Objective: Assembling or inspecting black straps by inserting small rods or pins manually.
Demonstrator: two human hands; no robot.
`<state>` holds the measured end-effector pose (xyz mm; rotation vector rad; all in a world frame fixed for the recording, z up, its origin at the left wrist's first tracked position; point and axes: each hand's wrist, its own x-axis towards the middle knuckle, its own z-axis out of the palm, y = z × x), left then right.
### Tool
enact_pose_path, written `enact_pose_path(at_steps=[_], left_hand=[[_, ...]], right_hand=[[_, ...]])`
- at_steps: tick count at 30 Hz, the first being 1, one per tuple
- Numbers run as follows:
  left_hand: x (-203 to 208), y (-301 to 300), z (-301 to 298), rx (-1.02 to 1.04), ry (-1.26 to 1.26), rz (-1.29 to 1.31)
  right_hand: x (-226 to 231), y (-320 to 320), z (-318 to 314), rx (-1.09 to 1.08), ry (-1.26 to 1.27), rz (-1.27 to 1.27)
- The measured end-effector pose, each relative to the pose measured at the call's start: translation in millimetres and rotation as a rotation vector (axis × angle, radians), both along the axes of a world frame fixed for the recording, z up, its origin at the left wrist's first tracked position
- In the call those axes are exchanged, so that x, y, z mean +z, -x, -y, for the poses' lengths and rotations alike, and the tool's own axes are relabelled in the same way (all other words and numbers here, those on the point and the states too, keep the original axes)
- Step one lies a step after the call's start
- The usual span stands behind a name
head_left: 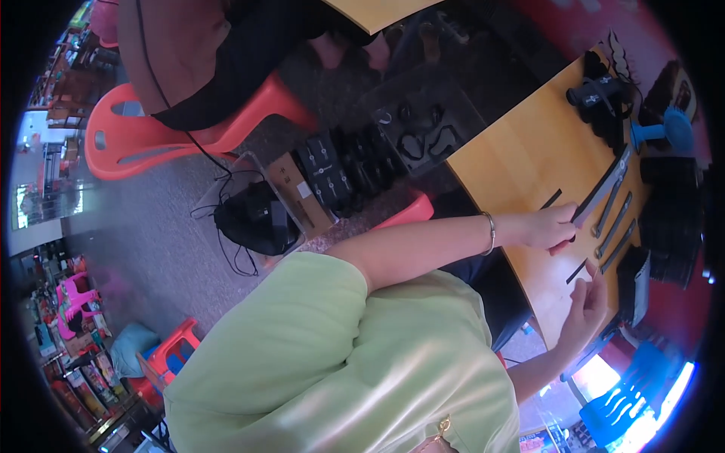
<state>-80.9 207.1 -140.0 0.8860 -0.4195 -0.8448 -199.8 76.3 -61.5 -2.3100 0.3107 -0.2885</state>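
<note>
Spreading across the right side, the wooden worktop [521,162] carries several straps, the left forearm [430,243] reaching over its near edge. At upper left, a red chair [109,143] stands on the floor near a black bag [253,220]. A dark stack [671,223] crowds the worktop's far edge. The left hand [553,226] is closed on the near end of a long dark strap [602,190], which slants away from it; the right hand [591,308] is loosely curled, thumb apart from the fingers. Three narrow straps [615,225] lie between the left hand and the stack. A short black strip [576,271] sits at the right hand's fingertips; whether they grip it, I cannot tell.
</note>
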Motion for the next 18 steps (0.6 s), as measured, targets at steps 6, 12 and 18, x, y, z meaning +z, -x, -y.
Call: enact_pose_path(at_steps=[6,12,18], left_hand=[[-29.5,3.5,16.4,-0.073,0.141,-0.146],[-25.6,-3.9,9.7,-0.118,0.152,-0.205],[-15.4,-3.4,7.2,-0.079,0.104,-0.023]], right_hand=[[-32.5,-32.1,-20.6,-0.079,0.023,-0.021],[-45.0,-41.4,-14.8,-0.173,0.038,-0.03],[-46.4,-44.2,-26.4,-0.139,-0.125,0.043]])
